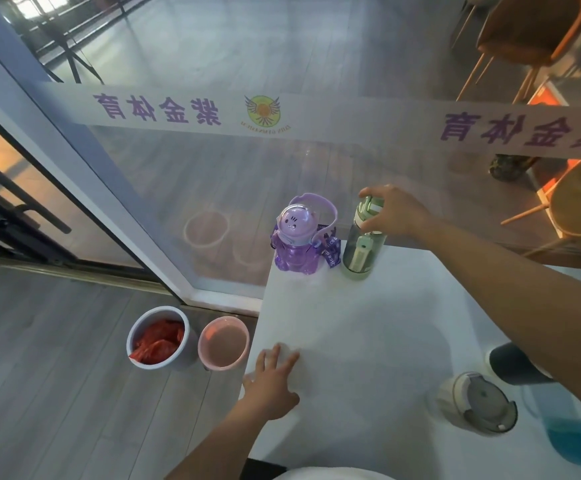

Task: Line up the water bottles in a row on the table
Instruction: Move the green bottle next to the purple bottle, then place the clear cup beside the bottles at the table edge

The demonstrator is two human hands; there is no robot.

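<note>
A purple cartoon-shaped water bottle stands upright at the far left corner of the white table. Just right of it stands a green bottle, and my right hand grips its lid from above. My left hand lies flat with spread fingers on the table's near left edge, holding nothing. A clear bottle with a white and grey lid stands near the right front. A dark bottle shows partly behind my right forearm. Something blue sits at the right edge, partly cut off.
A glass wall with a lettered white band runs right behind the table's far edge. On the floor to the left stand a grey bin with red contents and a pink bin. Chairs are beyond the glass.
</note>
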